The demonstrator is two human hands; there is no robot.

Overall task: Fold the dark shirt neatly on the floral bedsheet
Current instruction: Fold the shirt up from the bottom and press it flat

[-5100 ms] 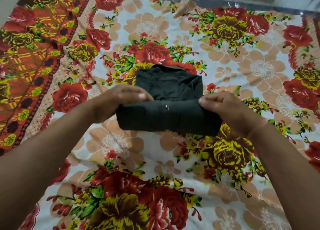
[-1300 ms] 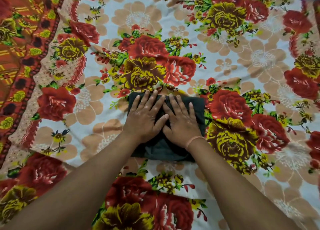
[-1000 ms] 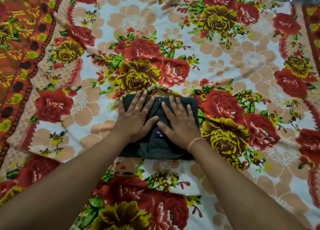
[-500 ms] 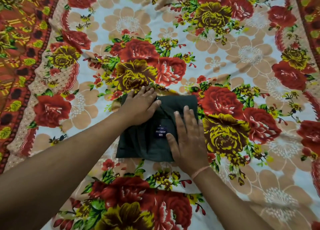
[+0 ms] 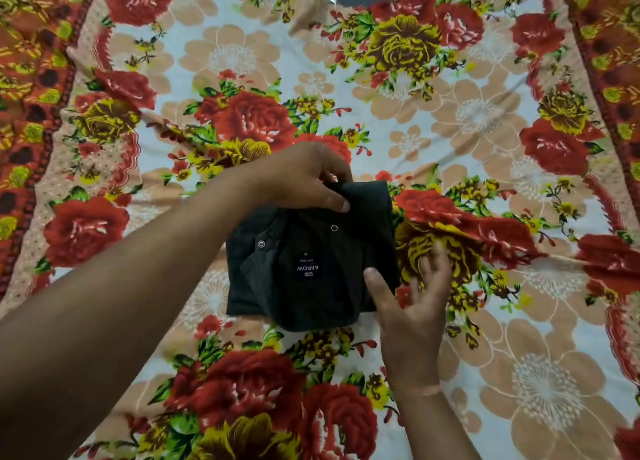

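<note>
Dark shirt (image 5: 311, 255) folded into a compact square on the floral bedsheet (image 5: 485, 120).

The shirt's far edge is pinched between thumb and fingers of the left hand (image 5: 304, 179). The right hand (image 5: 412, 304) is held open, fingers spread, at the shirt's right edge, its thumb touching the fabric. A neck label (image 5: 309, 270) and 2 snap buttons (image 5: 260, 244) are seen facing up.
</note>
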